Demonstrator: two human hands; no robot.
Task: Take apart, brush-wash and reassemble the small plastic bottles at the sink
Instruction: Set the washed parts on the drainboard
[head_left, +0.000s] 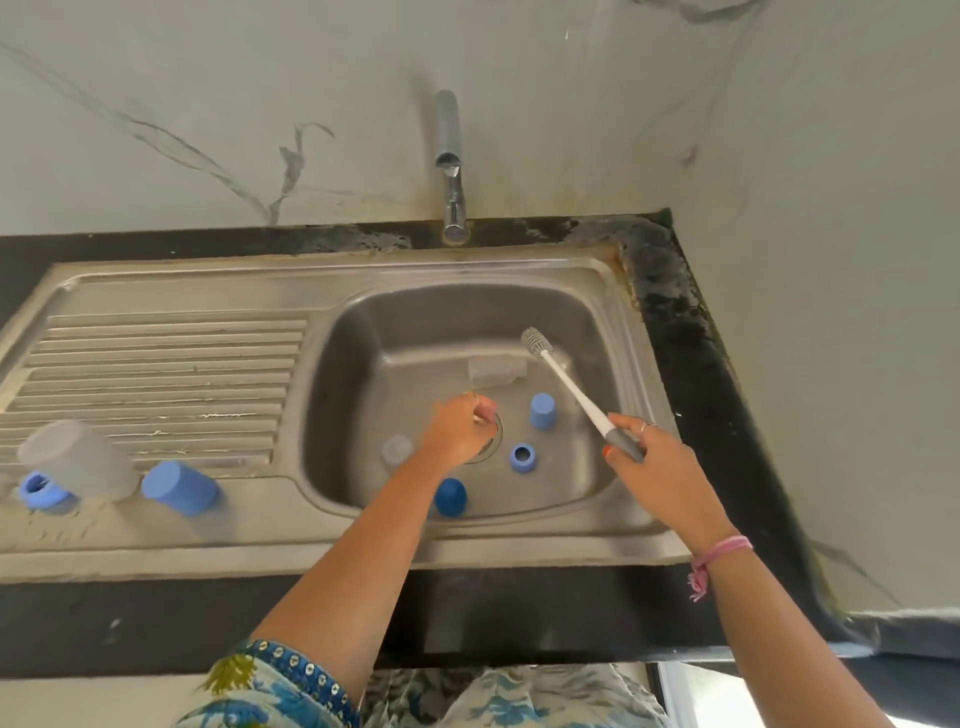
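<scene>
My right hand (660, 467) grips the grey handle of a white bottle brush (571, 387), whose bristle head points up and left over the sink basin (363, 332). My left hand (460, 428) reaches into the basin with its fingers curled down over the drain; what they hold is hidden. On the basin floor lie a clear bottle body (496, 370), a light-blue cap (543, 410), a blue screw ring (522, 458), a dark-blue dome cap (450, 496) and a small clear piece (397, 449).
On the ribbed drainboard (166, 364) at the left a clear bottle (78, 460) with a blue ring (39, 488) lies next to a light-blue cap (179, 488). A chrome tap (449, 156) stands behind the basin, not running. A black counter edge (691, 364) frames the sink.
</scene>
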